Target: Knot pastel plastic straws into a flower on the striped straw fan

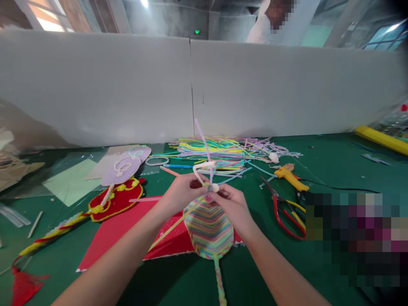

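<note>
A round fan (208,229) of pastel-striped pipe cleaners hangs below my hands, its twisted handle pointing down toward me. At the fan's top edge, my left hand (185,189) is closed in a pinch on pipe cleaners. My right hand (232,203) pinches the same cluster from the other side. A lilac pipe cleaner (204,138) stands up from between the fingers, and a white pipe cleaner (196,170) bends over beside it. One yellowish pipe cleaner (172,227) slants down under my left wrist. The fingertips partly cover where the pieces meet.
Loose pipe cleaners (213,151) lie piled by the white partition (127,89). Red-handled scissors (283,216) and a yellow glue gun (291,176) lie right. Red card (121,238), a red fan (116,199) and a lilac fan (127,165) are left. A person stands beyond the partition.
</note>
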### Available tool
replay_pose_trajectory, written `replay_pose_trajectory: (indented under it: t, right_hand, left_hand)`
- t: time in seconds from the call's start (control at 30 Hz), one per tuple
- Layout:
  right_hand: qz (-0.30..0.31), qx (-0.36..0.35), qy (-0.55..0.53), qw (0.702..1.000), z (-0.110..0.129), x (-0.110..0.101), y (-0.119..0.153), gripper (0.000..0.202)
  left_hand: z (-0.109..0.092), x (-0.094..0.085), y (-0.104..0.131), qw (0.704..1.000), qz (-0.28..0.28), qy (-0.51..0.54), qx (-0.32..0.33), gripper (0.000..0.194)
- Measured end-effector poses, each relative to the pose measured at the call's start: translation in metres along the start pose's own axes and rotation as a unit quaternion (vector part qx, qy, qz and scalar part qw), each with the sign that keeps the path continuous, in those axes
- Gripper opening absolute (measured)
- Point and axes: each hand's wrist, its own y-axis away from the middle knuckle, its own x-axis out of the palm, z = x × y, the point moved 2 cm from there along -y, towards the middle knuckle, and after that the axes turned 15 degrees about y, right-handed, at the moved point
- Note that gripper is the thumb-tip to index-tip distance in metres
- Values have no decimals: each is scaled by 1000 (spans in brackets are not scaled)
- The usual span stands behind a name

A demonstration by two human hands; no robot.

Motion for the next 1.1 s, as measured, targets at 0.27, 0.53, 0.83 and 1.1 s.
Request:
replay_pose_trajectory:
  t: [0.27,0.53,0.83,1.1]
  right_hand:
    - [24,21,0,999,8,1,4,19]
    - [-1,-38,72,997,-1,-3,2,21]
    - [-19,-49,62,997,1,0,4,20]
    - [-19,-35,16,999,-3,2,4,18]
  left_hand:
    - [5,-4,0,1000,-16,7,3,11]
    - [7,-4,0,1000,-26,-7,6,13]
    - [10,-7,0,998,-54,-24,0,12]
    - [4,-3,1,997,-76,13,-13,11]
